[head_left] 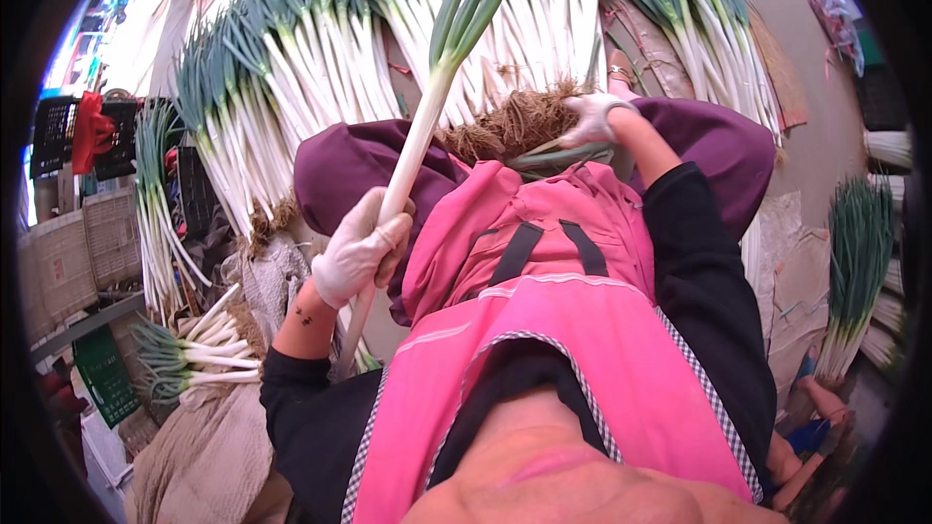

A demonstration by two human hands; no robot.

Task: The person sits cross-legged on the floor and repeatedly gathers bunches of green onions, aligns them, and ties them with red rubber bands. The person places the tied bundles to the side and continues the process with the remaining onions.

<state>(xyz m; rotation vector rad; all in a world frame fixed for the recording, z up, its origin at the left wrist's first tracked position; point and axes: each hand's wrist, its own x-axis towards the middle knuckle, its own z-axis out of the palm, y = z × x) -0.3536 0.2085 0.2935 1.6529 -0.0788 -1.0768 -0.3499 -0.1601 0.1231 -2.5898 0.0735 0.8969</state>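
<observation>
My left hand [361, 250], in a white glove, is closed around the white stalk of a long green onion [424, 126]. The onion stands tilted, its green leaves up and to the right, its lower end below my fist. My right hand [592, 122], also gloved, reaches to the right edge of a heap of brown roots [513, 126] by my lap. Its thumb and fingers look spread apart; some fingertips are hidden against the roots. Loose green leaves [563, 160] lie just under it, across my pink apron [553, 311].
A wide row of green onions [320, 49] fans out beyond my knees. More bundles [854, 262] lie at far right, and a small pile [209, 349] at left. Black crates [107, 131], a green crate [105, 376] and sacking [209, 446] stand or lie at left.
</observation>
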